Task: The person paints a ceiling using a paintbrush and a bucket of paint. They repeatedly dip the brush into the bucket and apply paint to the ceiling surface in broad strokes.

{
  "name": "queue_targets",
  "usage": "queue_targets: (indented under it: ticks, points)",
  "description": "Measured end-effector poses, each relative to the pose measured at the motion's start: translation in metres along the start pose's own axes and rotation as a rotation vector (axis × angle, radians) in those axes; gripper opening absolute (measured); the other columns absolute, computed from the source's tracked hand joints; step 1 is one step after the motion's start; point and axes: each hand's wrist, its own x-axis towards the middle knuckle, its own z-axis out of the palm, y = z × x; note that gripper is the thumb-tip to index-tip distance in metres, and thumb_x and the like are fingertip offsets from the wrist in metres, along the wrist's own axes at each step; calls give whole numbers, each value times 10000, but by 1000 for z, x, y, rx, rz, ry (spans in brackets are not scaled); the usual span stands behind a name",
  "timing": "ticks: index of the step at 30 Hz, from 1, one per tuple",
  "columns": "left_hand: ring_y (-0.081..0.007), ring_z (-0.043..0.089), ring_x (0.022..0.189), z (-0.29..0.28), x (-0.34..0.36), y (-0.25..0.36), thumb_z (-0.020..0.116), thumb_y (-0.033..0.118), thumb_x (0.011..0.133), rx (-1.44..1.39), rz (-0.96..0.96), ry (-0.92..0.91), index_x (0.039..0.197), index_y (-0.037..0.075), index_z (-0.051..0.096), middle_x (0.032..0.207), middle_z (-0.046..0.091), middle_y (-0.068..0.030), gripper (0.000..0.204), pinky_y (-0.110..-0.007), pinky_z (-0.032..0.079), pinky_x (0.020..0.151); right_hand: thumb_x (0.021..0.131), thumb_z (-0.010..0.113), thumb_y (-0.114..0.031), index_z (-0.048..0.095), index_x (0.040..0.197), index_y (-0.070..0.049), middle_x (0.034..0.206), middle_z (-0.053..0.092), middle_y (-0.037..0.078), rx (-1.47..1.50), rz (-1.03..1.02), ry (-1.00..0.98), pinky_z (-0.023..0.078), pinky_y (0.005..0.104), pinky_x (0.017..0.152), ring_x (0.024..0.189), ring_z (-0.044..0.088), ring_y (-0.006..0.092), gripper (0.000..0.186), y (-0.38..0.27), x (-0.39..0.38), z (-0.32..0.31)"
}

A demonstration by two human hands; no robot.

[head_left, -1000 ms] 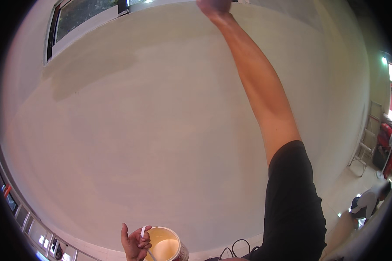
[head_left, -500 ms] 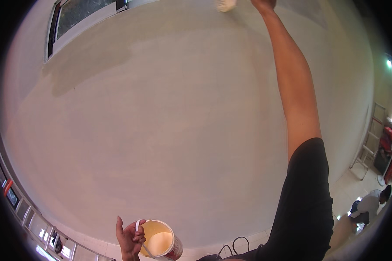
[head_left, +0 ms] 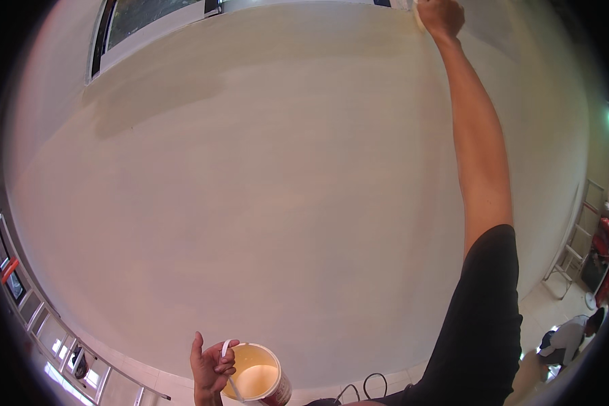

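Note:
My left hand [head_left: 214,364] is closed round the white handle [head_left: 226,350] of a paint bucket [head_left: 274,360] with cream paint inside. My right hand [head_left: 440,17] is raised high against the pale wall [head_left: 271,189], just right of the window [head_left: 149,20] at the top. It grips a pale brush [head_left: 417,17], mostly hidden behind the fingers, its bristles at the wall. Darker patches show on the wall below the window.
An aluminium ladder [head_left: 37,318] lies along the lower left. Another ladder [head_left: 575,254] leans at the right beside red items [head_left: 603,233]. Another person [head_left: 567,342] bends over the tiled floor at lower right. Black cable loops [head_left: 375,382] show at the bottom.
My right hand and arm have moved to the right along the upper wall, the brush moving with them. My left hand still holds the bucket, shifted slightly.

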Motion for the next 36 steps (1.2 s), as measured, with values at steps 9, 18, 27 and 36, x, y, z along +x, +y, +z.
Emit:
queue_targets:
  ticks: [9, 18, 27, 36]
  points:
    - [-45, 260, 464, -6, -1, 9, 294, 815, 931, 99, 26, 3, 1170, -102, 621, 651, 434, 34, 1002, -215, 202, 463, 863, 662, -327, 734, 806, -13, 828, 711, 255, 392, 108, -144, 549, 515, 809, 857, 703, 424, 327, -119, 6, -61]
    - [-32, 301, 458, -6, -14, 13, 333, 832, 911, 80, 14, 42, 1151, -118, 594, 635, 448, 19, 1014, -173, 229, 429, 851, 616, -253, 728, 792, -3, 821, 713, 248, -3, 31, -155, 536, 537, 798, 830, 689, 425, 280, 6, -26, -52]
    - [-28, 244, 489, -24, -4, 27, 312, 763, 967, 71, -48, -67, 1216, -115, 579, 678, 415, 39, 951, -191, 185, 464, 842, 631, -361, 766, 809, -42, 787, 727, 220, 41, -235, -125, 541, 507, 822, 828, 716, 386, 348, -83, -67, -60]
    - [-33, 286, 498, -26, 0, 16, 279, 784, 947, 101, -113, -102, 1209, -133, 575, 675, 441, 9, 998, -183, 220, 466, 786, 650, -166, 727, 753, -47, 747, 706, 185, 552, -304, 52, 499, 470, 794, 763, 698, 330, 146, -328, -129, -84]
